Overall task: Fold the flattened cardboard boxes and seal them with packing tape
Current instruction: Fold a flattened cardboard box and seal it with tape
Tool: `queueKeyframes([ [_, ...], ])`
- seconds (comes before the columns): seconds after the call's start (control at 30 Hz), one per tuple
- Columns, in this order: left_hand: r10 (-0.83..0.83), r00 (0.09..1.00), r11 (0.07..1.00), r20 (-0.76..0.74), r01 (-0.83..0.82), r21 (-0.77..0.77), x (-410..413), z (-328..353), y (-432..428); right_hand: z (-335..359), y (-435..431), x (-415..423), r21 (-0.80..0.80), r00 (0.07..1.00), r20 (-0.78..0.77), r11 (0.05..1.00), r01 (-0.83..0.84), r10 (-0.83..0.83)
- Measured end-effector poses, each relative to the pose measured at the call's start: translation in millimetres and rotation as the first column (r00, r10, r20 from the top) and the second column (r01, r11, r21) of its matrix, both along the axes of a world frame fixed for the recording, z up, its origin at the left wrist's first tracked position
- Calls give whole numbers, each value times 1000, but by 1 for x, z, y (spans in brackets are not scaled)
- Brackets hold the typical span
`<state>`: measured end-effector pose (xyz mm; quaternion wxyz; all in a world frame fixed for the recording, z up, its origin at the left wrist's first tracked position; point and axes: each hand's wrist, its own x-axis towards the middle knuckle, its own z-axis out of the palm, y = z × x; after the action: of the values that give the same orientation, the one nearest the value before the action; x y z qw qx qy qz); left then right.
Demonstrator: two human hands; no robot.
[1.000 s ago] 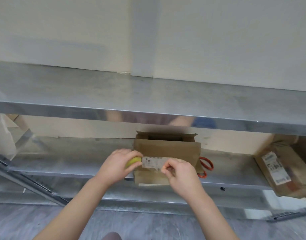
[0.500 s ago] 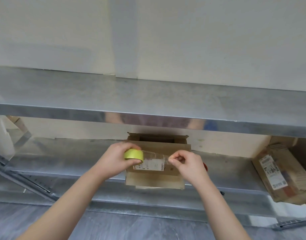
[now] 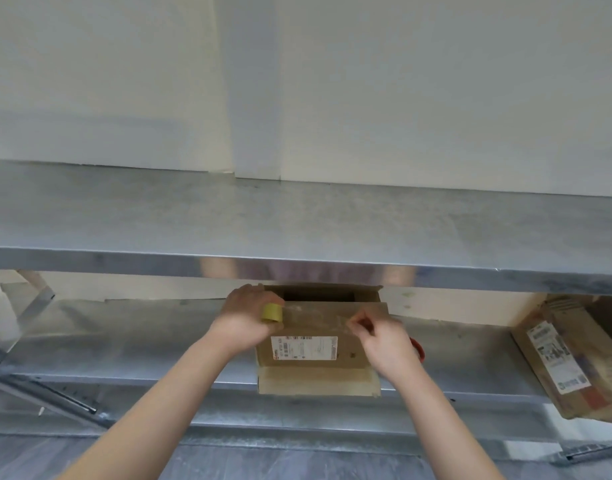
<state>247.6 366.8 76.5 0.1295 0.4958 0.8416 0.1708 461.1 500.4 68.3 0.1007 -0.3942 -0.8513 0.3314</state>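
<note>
1. Head view, looking down: I see the cardboard box [image 3: 311,372] on the lower shelf [image 3: 142,344], its near edge hanging past the shelf front, tucked under the upper shelf [image 3: 297,223].
2. The left hand [image 3: 244,320] sits at the box's top left corner, fingers curled round a yellow-green tape roll [image 3: 272,312]. I cannot tell whether the roll touches the cardboard.
3. The right hand [image 3: 384,344] hovers over the right part of the box top. Its thumb and forefinger pinch the free end of the clear tape strip [image 3: 315,315], and its other fingers are curled in.
4. That strip runs between the 2 hands, across the upper face of the box (stuck down or not, I cannot tell).
5. Beyond the strip the box's far side shows a dark open gap. Nearer me, 1 white label [image 3: 304,348] lies on the box face between the 2 wrists.
6. A red object [image 3: 419,349] peeks out behind the right hand, mostly hidden.
7. A second carton [image 3: 567,362] lies tilted at the shelf's right end, well apart from the hands.
</note>
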Motion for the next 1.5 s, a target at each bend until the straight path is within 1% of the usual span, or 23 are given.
queueKeyframes([
  [0.03,-7,996,999,93,4,35,-1,2,-1,0,3,-1,8,1000,-7,1000,11,-11],
  [0.1,-61,960,993,275,30,115,-3,7,-4,0,10,-1,10,999,-23,999,37,-36],
  [0.17,-87,915,988,393,28,153,-6,12,-9,1,15,1,-20,998,-41,999,51,-51],
  [0.3,-106,888,981,447,21,192,-15,13,-19,5,20,8,-144,990,-107,987,75,-91],
  [0.47,-109,835,980,539,-1,200,-12,8,-23,6,23,17,-242,987,-123,967,75,-107],
  [0.5,-91,840,981,534,-17,193,-12,7,-23,6,23,19,-240,989,-113,969,65,-94],
  [0.57,-57,879,984,473,-30,175,-12,5,-22,7,22,21,-202,996,-74,979,35,-51],
  [0.67,5,948,979,318,-69,190,-14,2,-17,6,20,24,-119,994,-95,992,46,-58],
  [0.73,41,972,979,229,-85,185,-19,0,-14,7,16,24,-56,992,-113,997,52,-58],
  [0.8,55,987,989,149,-74,131,-22,-1,-12,6,13,25,-14,989,-134,998,57,-58],
  [0.87,44,995,995,95,-52,80,-24,-1,-9,5,14,24,-6,988,-132,997,74,-74],
  [0.9,34,994,997,108,-41,67,-23,0,-7,3,15,23,-11,987,-130,996,93,-93],
  [1.0,13,972,996,236,-33,82,-23,3,-1,1,27,16,-34,974,-158,987,160,-164],
  [1.07,-9,961,996,277,-15,87,-25,4,1,1,35,11,-77,967,-168,980,183,-193],
  [1.17,-47,959,997,279,27,75,-30,0,3,-1,44,3,-124,968,-153,976,180,-198],
  [1.23,-28,962,999,270,14,51,-29,-6,5,-7,48,1,-129,976,-122,977,167,-183],
  [1.37,32,958,999,283,-28,-18,-21,-17,8,-20,53,4,-91,978,-103,981,172,-181],
  [1.43,25,960,999,278,-12,-50,-19,-16,11,-21,54,7,-65,978,-101,982,178,-184],
  [1.5,-1,954,999,301,17,-48,-20,-14,14,-21,55,9,-57,980,-83,983,176,-180],
])
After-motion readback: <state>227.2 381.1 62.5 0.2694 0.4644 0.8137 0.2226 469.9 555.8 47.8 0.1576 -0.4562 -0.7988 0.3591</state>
